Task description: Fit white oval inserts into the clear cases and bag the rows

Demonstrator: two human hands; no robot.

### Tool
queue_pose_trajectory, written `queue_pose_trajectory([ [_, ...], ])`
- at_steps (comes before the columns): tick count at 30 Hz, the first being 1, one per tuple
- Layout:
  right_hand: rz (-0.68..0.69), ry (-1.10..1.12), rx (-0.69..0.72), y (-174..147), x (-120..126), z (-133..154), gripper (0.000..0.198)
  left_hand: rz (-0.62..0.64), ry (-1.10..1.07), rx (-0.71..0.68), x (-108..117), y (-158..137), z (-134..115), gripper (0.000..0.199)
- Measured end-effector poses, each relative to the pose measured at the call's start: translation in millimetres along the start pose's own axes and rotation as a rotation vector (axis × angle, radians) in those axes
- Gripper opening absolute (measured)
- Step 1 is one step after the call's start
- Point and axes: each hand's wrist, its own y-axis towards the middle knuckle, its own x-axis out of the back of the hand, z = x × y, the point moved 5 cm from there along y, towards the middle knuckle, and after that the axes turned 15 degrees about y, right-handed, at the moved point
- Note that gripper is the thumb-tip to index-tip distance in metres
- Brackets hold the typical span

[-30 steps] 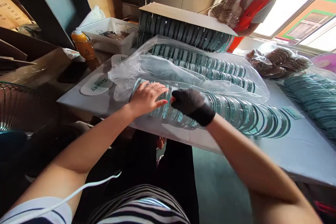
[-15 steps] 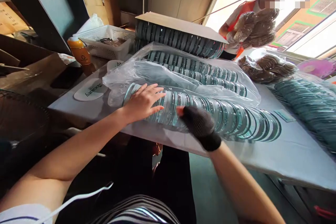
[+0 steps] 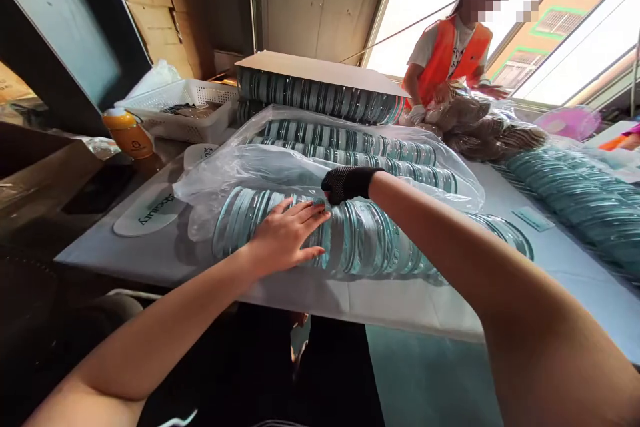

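Observation:
A long row of clear round plastic packs with teal rims lies on its side along the front of the table. My bare left hand rests on top of this row, its fingers stretched out towards the right. Just past its fingertips is my right hand in a black glove, curled closed against the upper side of the row. What its fingers hold, if anything, is hidden. Behind both hands a clear plastic bag covers two more rows of similar packs.
Behind the bag stand more packs under a cardboard sheet. To the left are a yellow bottle, a white basket and a printed oval card. Teal packs are piled at right. A co-worker in an orange vest handles bagged brown items.
My right hand has moved from the front of the row up to its far side, beside my left fingertips. My left hand has slid right along the packs. The co-worker has lowered the bagged items.

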Motion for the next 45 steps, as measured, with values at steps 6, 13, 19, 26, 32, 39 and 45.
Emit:
queue_pose_trajectory([
  [6, -0.239, -0.31, 0.019, -69, -26, 19, 0.028, 0.008, -0.034, 0.057, 2, 2, 0, 0.065],
  [13, -0.32, -0.176, -0.107, -126, -157, 14, 0.042, 0.025, -0.059, 0.069, 2, 3, -1, 0.065],
  [19, -0.251, -0.103, -0.119, -125, -201, 1, 0.047, 0.044, -0.069, 0.058, 3, -2, 12, 0.066],
  [26, -0.604, -0.15, -0.128, -148, -68, -19, 0.046, 0.066, -0.034, 0.034, 13, -3, 24, 0.067],
  [32, -0.044, -0.285, -0.133, -61, -4, -33, 0.03, 0.046, -0.008, -0.03, -2, 19, -17, 0.072],
  [39, -0.025, -0.374, -0.082, -39, -3, -22, 0.036, 0.037, 0.011, -0.045, -7, 16, -17, 0.073],
  [45, -0.037, -0.408, -0.051, -54, -7, -13, 0.031, 0.055, 0.012, -0.024, -5, 20, -18, 0.075],
])
